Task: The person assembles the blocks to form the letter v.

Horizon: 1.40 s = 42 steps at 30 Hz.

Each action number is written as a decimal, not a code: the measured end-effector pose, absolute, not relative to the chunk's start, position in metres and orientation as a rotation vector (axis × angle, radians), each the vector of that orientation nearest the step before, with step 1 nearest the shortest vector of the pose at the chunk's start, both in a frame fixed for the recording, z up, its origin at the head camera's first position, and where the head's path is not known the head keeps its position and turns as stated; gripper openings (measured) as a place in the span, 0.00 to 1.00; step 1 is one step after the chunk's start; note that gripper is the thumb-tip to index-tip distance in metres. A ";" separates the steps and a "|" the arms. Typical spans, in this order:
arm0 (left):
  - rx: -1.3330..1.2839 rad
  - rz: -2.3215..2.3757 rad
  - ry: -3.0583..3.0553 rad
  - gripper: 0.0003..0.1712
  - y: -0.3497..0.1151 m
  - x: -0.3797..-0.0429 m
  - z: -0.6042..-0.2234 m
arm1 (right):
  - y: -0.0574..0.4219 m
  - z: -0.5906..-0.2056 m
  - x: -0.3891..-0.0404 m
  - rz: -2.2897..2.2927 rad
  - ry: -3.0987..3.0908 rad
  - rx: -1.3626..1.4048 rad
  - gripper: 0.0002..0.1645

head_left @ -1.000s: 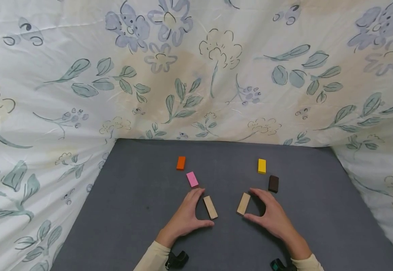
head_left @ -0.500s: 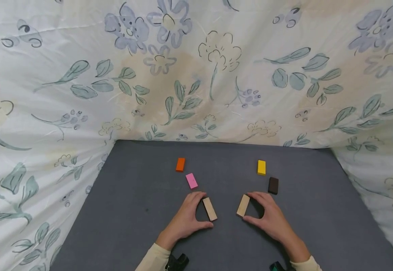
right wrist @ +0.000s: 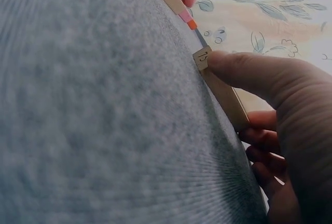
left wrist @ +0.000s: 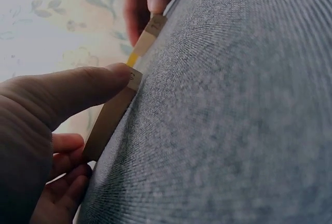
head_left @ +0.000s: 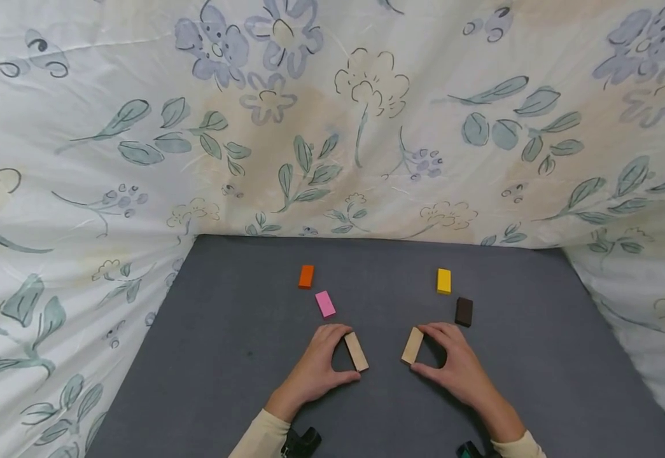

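Observation:
My left hand (head_left: 316, 364) spans a plain wooden block (head_left: 357, 351) lying on the grey cloth, thumb at its near end and fingertips at its far end. In the left wrist view the thumb presses the marked end of this wooden block (left wrist: 111, 117). A second plain wooden block (head_left: 412, 345) lies to the right, leaning the opposite way. My right hand (head_left: 455, 364) pinches that one end to end, and the right wrist view shows the thumb on the dark-marked end of the block (right wrist: 224, 97). A gap of cloth separates the two blocks.
Beyond the left hand lie a pink block (head_left: 325, 304) and an orange block (head_left: 306, 277). Past the right hand are a dark brown block (head_left: 464, 312) and a yellow block (head_left: 443, 281). A floral curtain (head_left: 366, 127) borders the grey table (head_left: 223, 305) at the back and sides.
Both hands' fingertips have drawn in toward the far ends of their wooden blocks, and the grips have narrowed. The blocks remain in place.

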<state>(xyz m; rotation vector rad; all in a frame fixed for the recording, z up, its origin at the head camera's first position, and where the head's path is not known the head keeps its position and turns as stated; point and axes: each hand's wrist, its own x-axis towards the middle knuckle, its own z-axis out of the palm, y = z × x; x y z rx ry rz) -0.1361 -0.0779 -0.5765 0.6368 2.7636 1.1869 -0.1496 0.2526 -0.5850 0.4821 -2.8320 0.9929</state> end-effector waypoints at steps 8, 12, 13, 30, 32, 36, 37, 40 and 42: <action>0.647 1.197 2.778 0.46 -0.080 -0.139 -0.575 | 0.250 -0.582 -0.153 0.980 -2.818 0.506 0.43; 0.669 1.195 2.788 0.45 -0.080 -0.139 -0.575 | 0.249 -0.581 -0.153 0.966 -2.832 0.496 0.43; 0.672 1.193 2.790 0.45 -0.081 -0.138 -0.575 | 0.249 -0.581 -0.153 0.964 -2.834 0.495 0.43; 0.698 1.204 2.773 0.44 -0.078 -0.135 -0.573 | 0.244 -0.575 -0.144 0.925 -2.824 0.516 0.41; 0.698 1.207 2.771 0.45 -0.078 -0.135 -0.572 | 0.243 -0.573 -0.143 0.916 -2.821 0.526 0.41; 0.694 1.218 2.760 0.45 -0.077 -0.135 -0.569 | 0.240 -0.570 -0.141 0.901 -2.822 0.529 0.42; 0.690 1.218 2.758 0.45 -0.076 -0.135 -0.568 | 0.239 -0.569 -0.141 0.898 -2.825 0.526 0.42; 0.681 1.215 2.754 0.45 -0.076 -0.135 -0.567 | 0.237 -0.568 -0.140 0.885 -2.837 0.520 0.42; 0.679 1.209 2.758 0.45 -0.075 -0.135 -0.568 | 0.236 -0.568 -0.139 0.877 -2.842 0.521 0.42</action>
